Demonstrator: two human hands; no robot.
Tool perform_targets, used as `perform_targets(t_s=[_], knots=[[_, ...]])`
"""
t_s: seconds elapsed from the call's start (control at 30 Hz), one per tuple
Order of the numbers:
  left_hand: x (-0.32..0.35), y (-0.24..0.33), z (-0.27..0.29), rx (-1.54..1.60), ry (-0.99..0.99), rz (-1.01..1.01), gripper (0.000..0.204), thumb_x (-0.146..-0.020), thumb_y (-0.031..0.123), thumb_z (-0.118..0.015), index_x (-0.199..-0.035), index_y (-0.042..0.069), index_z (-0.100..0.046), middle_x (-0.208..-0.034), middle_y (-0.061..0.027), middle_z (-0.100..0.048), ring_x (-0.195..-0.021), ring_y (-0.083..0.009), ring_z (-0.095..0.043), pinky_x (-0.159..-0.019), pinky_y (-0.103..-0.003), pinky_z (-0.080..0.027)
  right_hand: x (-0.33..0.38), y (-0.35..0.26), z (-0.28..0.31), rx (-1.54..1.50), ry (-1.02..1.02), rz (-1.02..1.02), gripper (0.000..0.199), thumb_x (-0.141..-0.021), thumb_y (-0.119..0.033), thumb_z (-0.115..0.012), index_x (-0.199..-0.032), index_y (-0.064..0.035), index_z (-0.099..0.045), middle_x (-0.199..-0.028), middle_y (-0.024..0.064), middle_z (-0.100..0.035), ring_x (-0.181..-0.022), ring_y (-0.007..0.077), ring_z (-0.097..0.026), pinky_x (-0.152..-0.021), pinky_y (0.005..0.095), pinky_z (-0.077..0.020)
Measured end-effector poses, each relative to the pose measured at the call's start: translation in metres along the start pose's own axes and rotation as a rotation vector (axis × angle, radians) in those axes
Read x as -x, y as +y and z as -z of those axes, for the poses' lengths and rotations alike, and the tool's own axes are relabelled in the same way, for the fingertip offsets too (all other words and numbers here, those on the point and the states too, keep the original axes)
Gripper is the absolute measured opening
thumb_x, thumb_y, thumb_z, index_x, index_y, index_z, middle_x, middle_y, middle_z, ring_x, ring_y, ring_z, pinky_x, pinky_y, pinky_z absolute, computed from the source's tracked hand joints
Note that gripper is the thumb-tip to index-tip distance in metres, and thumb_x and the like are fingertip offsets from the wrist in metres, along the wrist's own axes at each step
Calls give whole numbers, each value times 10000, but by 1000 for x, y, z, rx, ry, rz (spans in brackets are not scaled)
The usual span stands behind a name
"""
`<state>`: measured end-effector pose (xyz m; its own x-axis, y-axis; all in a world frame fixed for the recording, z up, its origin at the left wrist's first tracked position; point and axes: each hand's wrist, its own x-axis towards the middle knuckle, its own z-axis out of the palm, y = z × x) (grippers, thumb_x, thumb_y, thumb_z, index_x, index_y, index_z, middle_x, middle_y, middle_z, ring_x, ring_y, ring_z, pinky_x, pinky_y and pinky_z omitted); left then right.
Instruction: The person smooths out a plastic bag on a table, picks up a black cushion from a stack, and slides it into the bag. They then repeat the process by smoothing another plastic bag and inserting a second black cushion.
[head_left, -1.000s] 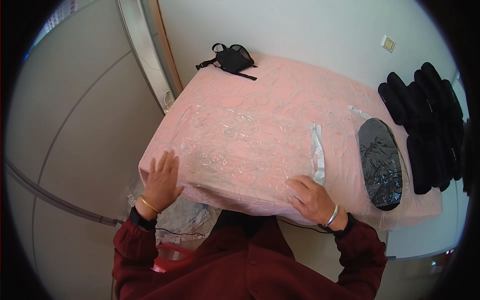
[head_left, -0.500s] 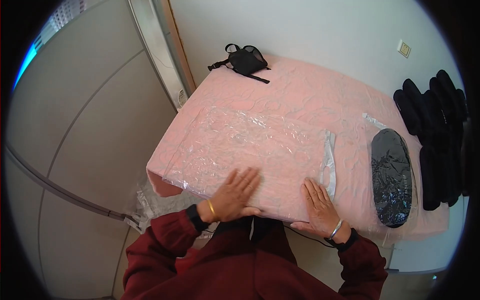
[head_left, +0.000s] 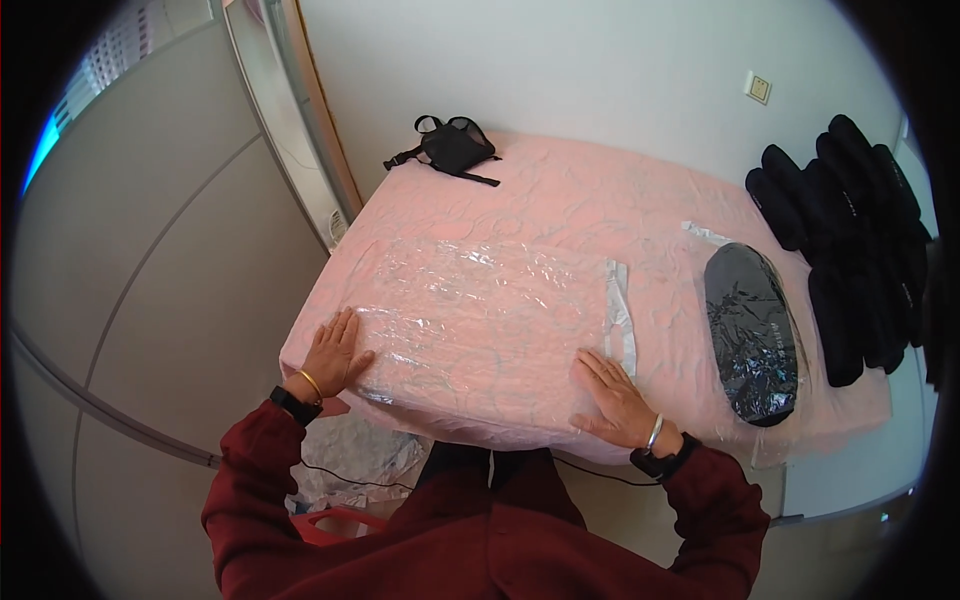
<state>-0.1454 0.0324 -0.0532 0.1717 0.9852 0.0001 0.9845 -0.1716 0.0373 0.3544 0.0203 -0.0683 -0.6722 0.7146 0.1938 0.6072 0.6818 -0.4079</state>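
A clear plastic bag (head_left: 470, 310) lies spread out on a pink cloth-covered table. Along its right end runs a white strip (head_left: 619, 310) with a cut-out handle. My left hand (head_left: 338, 352) rests flat at the bag's left end, fingers spread, holding nothing. Near the strip, my right hand (head_left: 612, 400) presses palm down on the bag's near right part, its fingers stretched out. Further right lies a dark oval item (head_left: 755, 335) wrapped in clear plastic, apart from both hands.
Several black padded pieces (head_left: 850, 250) are heaped at the right end of the pink cover (head_left: 590, 190). A black mesh piece with straps (head_left: 458, 146) sits at the far left corner. Crumpled plastic (head_left: 365, 455) and a red stool (head_left: 340, 522) are below the near edge.
My left hand has slid left across the plastic bag to its left end. The bag lies flatter and smoother. My right hand stays near the strip; the whole view has shifted a little.
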Motion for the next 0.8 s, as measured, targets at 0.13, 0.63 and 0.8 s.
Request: perform_targets(t_s=[0.13, 0.63, 0.8], knots=[[0, 27, 43, -172, -12, -68, 829, -962, 574, -452, -1448, -86, -330, -1534, -266, -300, -1436, -402, -274, -1171, -501, -211, 8, -11, 21, 36, 142, -123, 876, -897, -486, -605, -1437, 131, -296, -1504, 314, -311, -1433, 432, -266, -1177, 462, -229], [-85, 205, 18, 58, -309, -501, 1017, -894, 736, -416, -1527, -24, -177, -1610, -241, -116, -1497, -380, -135, -1119, -672, -199, -107, -13, 24, 335, -403, -256, 1113, -811, -699, -570, -1514, 64, -167, -1583, 299, -125, -1474, 458, -118, -1132, 624, -211], [-97, 112, 29, 54, -384, -185, 1032, -871, 742, -447, -1562, 46, -126, -1643, -171, -13, -1518, -343, -26, -1091, -732, -137, -79, 4, 25, 331, -454, -313, 1180, -788, -804, -509, -1528, 41, -148, -1597, 290, -70, -1476, 474, -85, -1099, 679, -213]])
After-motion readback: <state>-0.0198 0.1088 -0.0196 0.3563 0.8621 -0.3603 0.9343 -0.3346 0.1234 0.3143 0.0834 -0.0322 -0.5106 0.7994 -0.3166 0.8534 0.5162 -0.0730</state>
